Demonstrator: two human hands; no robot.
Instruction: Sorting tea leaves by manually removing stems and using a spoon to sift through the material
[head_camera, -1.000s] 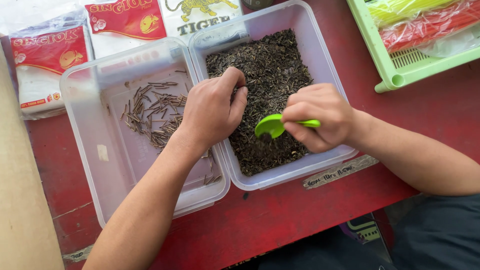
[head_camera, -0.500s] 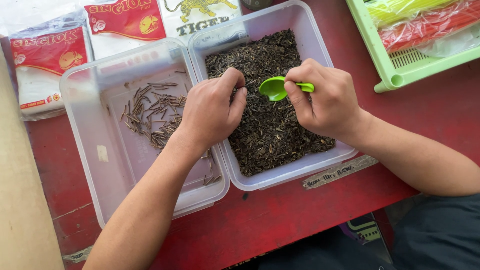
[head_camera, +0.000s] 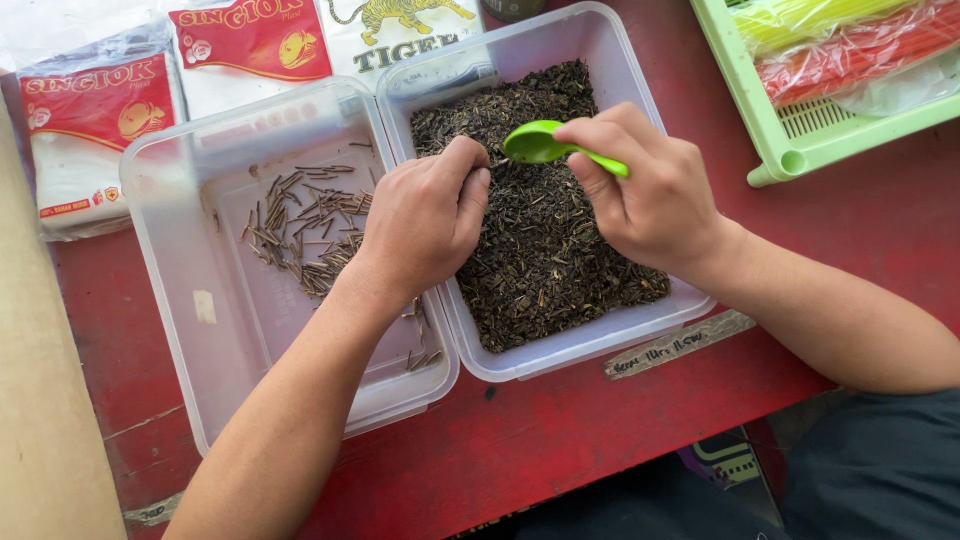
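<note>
Bright, even daylight; sharp focus

One head-worn camera looks almost straight down, close above a red table (head_camera: 560, 440). Two clear tubs (head_camera: 200, 290) fill the centre, bags lie at 11 o'clock, a green tray (head_camera: 745, 90) at 2 o'clock. Both forearms enter from 6 o'clock.

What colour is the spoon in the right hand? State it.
Bright green; the spoon, held by the right hand, shows best in the head view.

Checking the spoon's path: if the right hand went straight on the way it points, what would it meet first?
Likely the left hand; the right hand aims its green spoon leftward just above the loose tea. Depth unclear.
</note>
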